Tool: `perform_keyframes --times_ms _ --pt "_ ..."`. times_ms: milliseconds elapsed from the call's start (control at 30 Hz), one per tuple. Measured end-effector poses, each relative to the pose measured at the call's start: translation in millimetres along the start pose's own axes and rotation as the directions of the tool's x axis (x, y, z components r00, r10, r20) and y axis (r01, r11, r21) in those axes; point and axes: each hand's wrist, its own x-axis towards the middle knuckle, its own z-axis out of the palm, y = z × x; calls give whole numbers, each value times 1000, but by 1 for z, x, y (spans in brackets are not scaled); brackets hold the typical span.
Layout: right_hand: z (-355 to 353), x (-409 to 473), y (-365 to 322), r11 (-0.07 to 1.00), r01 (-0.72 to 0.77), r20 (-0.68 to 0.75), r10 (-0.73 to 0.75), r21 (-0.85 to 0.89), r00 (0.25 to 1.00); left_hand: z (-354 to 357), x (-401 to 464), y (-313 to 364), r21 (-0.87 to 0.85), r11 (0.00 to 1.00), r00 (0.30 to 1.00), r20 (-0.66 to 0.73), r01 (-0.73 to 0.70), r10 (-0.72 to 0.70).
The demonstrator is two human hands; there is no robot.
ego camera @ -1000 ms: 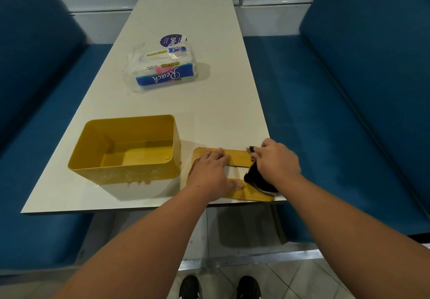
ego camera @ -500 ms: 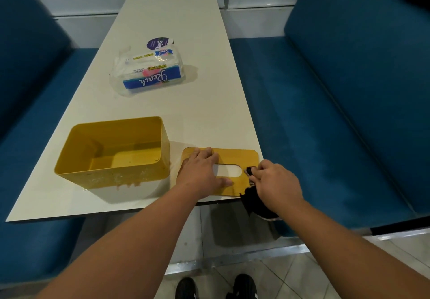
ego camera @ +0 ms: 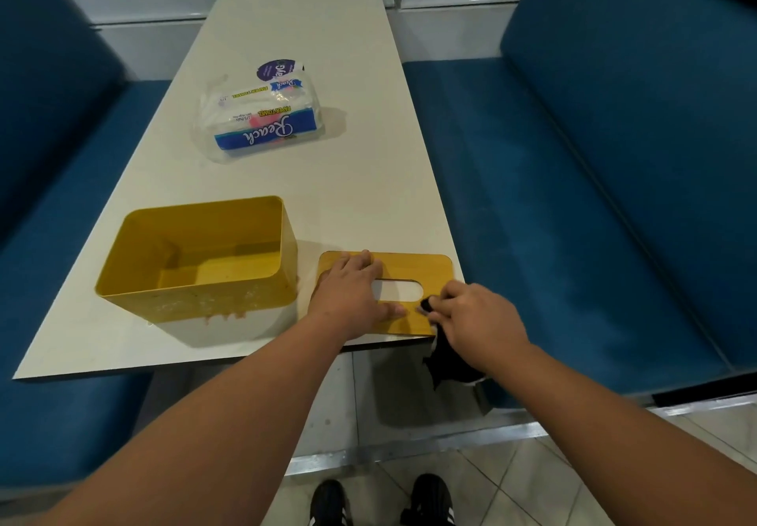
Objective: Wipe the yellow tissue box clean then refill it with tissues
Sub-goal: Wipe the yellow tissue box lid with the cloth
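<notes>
head-worn wide view, angled down, close over table (ego camera: 356, 206) edge

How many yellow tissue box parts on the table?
2. The open box body sits at the table's near left, empty. The flat lid with its slot lies just right of it at the near edge, under the left hand. None appear hidden.

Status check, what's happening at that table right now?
Left hand flat on yellow lid, pinning it. Right hand clutching black cloth at lid's near edge. Box open, empty; tissue pack unopened-looking beyond. Nothing in the way.
</notes>
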Motion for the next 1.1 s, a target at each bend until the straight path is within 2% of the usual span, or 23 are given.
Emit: perform_keyframes --times_ms 67,167,200,333,367,467,500,600,633,767,800,900,933,1033,1100 --pt "-3 5 -5 997 -78 -3 78 2 997 1 0 0 2 1000 1000 -2 0 0" --pt "8 -7 -25 993 108 32 -109 40 993 1 0 -1 9 1000 1000 -18 -7 7" --pt "9 -12 -25 990 128 44 -130 59 990 1 0 -1 8 1000 1000 -20 -8 8" --pt "1 0 -2 989 -131 -18 132 67 991 0 0 -1 1 1000 1000 -12 -7 7" --pt "0 0 -5 994 -104 -12 104 44 994 1 -1 -1 2 1000 1000 -11 -5 5" --pt "7 -10 -19 989 139 31 -140 54 990 0 -1 -1 2 1000 1000 -19 -7 7" --pt "6 -10 -17 989 134 37 -136 55 990 0 -1 -1 -1 1000 1000 -20 -9 9" --pt "-1 4 0 976 -163 8 164 148 986 -1 -2 0 -8 1000 1000 -12 -7 7" --pt "-1 5 0 970 -182 22 180 159 983 -1 -2 0 -9 1000 1000 -11 -5 5" --pt "7 -13 -20 993 74 48 -78 88 996 0 -1 -2 -13 1000 1000 -22 -13 13" --pt "7 -13 -19 995 54 31 -56 86 998 0 -1 -2 -17 1000 1000 -19 -14 13" --pt "4 -4 -8 970 -179 5 181 163 984 -1 -1 -1 -10 1000 1000 -6 -10 10" --pt "4 -5 -9 970 -180 15 180 165 984 -1 -1 -1 -3 1000 1000 -5 -10 10" --pt "6 -18 -24 995 -20 78 13 94 997 -1 0 -1 19 1000 1000 -8 -14 15" --pt "3 -22 -25 993 -6 109 -7 121 994 -2 0 -1 34 999 1000 -3 -14 14"
